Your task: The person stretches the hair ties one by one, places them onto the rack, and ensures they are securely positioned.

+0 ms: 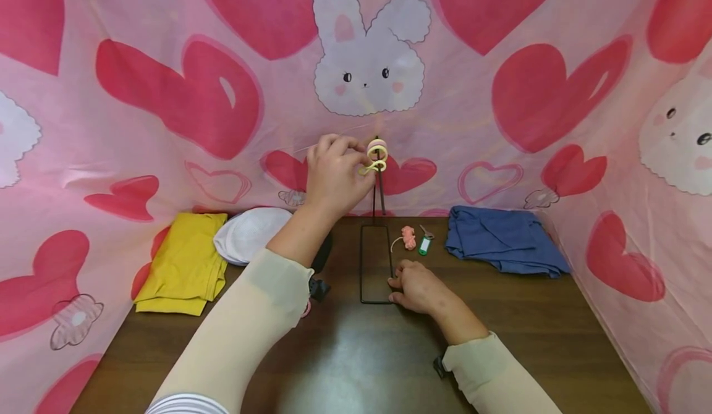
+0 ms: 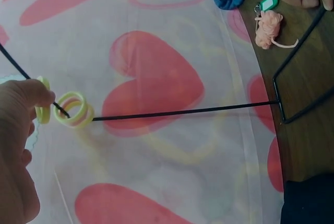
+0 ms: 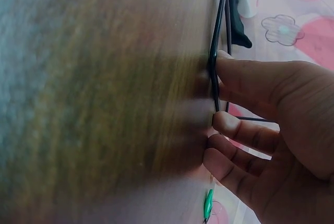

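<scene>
A black wire stand (image 1: 361, 259) has a rectangular base on the table and a thin upright with a sloping arm at its top. My left hand (image 1: 339, 173) is raised at that arm, thumb and finger pinching a yellow hair tie (image 2: 43, 112) that the arm passes through. Beside it, more yellow and pink hair ties (image 2: 82, 118) hang together near the bend. Down at the base, my right hand (image 1: 419, 287) grips the near right side of the wire frame, the thumb lying against the wire (image 3: 214, 59) in the right wrist view.
Right of the base lie a pink knotted yarn charm (image 1: 408, 238) and a key with a green tag (image 1: 425, 244). Blue folded cloth (image 1: 497, 241) is at back right. Yellow folded cloth (image 1: 186, 259) and a white fabric item (image 1: 253, 235) are at left, beside something dark, partly hidden by my left arm.
</scene>
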`<state>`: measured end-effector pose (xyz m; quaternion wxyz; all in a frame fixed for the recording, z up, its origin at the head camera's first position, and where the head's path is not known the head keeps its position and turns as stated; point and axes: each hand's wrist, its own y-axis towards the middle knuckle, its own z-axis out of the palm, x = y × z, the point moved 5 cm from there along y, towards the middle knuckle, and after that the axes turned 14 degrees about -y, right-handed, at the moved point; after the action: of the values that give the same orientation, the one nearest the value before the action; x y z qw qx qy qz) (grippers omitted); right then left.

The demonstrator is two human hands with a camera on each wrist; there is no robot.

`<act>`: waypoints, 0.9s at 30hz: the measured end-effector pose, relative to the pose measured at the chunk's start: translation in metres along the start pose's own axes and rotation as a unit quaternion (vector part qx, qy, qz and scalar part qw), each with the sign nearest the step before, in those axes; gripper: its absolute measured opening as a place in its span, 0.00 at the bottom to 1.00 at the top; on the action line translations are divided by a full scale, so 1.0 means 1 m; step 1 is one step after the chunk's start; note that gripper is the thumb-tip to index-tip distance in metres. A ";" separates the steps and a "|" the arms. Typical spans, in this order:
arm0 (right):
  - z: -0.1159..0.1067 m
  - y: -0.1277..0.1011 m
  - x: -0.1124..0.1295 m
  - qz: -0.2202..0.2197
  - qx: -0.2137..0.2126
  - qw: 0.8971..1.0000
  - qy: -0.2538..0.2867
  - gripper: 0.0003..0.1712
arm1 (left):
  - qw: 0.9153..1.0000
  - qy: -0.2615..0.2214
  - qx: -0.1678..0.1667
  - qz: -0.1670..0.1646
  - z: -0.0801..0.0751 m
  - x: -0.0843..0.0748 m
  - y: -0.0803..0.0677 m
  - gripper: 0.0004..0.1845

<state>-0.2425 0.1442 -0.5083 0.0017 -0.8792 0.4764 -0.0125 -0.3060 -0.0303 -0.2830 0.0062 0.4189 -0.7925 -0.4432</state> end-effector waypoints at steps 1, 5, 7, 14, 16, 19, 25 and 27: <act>0.000 0.000 0.000 0.001 0.001 1.000 0.001 0.22 | 1.000 0.002 -0.002 -0.006 0.001 0.000 0.001 0.08; 0.000 0.000 0.001 0.005 0.007 1.000 0.003 0.23 | 1.000 0.016 -0.009 -0.025 0.005 0.003 0.005 0.09; 0.000 0.000 0.001 0.006 0.010 1.000 0.004 0.22 | 0.999 0.022 -0.012 -0.031 0.007 0.005 0.007 0.09; -0.002 0.001 0.003 -0.012 0.000 1.000 -0.007 0.22 | 0.997 0.041 -0.021 -0.057 0.013 0.012 0.010 0.09; -0.002 0.001 0.003 -0.012 -0.001 1.000 -0.006 0.22 | 0.997 0.046 -0.025 -0.063 0.014 0.013 0.010 0.10; -0.001 0.001 0.003 -0.006 -0.002 1.000 -0.002 0.22 | 0.996 0.052 -0.030 -0.068 0.015 0.014 0.012 0.12; -0.001 -0.001 0.002 -0.007 -0.006 1.000 -0.006 0.22 | 0.995 0.055 -0.032 -0.082 0.018 0.015 0.011 0.19; -0.001 -0.001 0.002 -0.010 -0.005 1.000 -0.009 0.23 | 0.994 0.055 -0.029 -0.087 0.018 0.016 0.009 0.20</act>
<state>-0.2407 0.1435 -0.5075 0.0017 -0.8838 0.4679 -0.0021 -0.3297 -0.0257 -0.2933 0.0236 0.5097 -0.7382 -0.4412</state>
